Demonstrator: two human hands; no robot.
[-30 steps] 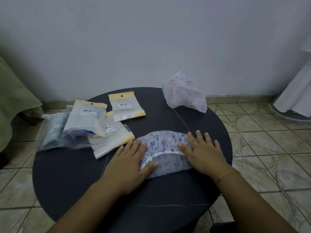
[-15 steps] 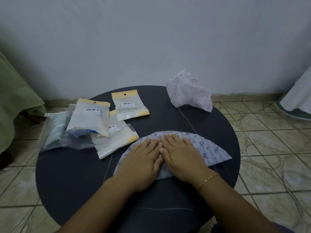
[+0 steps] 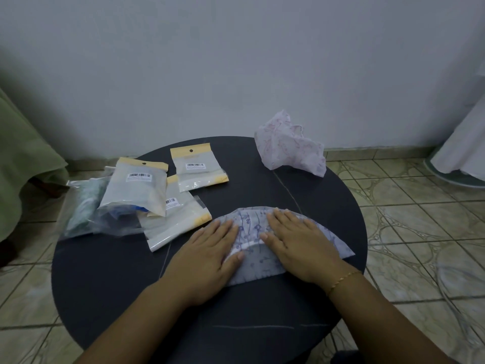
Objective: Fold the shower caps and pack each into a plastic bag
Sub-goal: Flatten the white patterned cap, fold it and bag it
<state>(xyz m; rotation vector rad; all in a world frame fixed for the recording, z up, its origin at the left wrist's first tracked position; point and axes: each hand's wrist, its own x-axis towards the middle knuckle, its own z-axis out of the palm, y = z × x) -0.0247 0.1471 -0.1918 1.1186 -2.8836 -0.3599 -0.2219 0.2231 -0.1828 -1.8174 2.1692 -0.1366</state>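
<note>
We see a round dark table [image 3: 110,285] close to us, with thin pale scratch lines on its top. Our left hand [image 3: 210,256] lies flat on the left part of a blue-patterned shower cap [image 3: 252,227]. Our right hand [image 3: 296,245] lies flat on its right part. The grip of both hands is loose: the fingers are straight and spread, pressing down, not curled round anything. A thin gold bracelet [image 3: 341,279] sits on the right wrist. The cap lies on the near middle of the table, folded into a half-round shape, with its curved edge away from us.

Just left of the cap lie flat plastic bags with yellow tops [image 3: 178,222] and bar code stickers. One more such bag [image 3: 196,169] lies a bit farther back. On the left edge of the table is a clear bag with something green and blue inside [image 3: 86,206].

At the far right edge of the table sits a crumpled pink shower cap [image 3: 286,148], well apart from our hands.

Under the table is a floor of pale green tiles [image 3: 420,232]. Behind it stands a plain grey wall [image 3: 236,61]. A green cloth [image 3: 21,158] hangs at the far left, and a white cloth [image 3: 464,143] at the far right.
</note>
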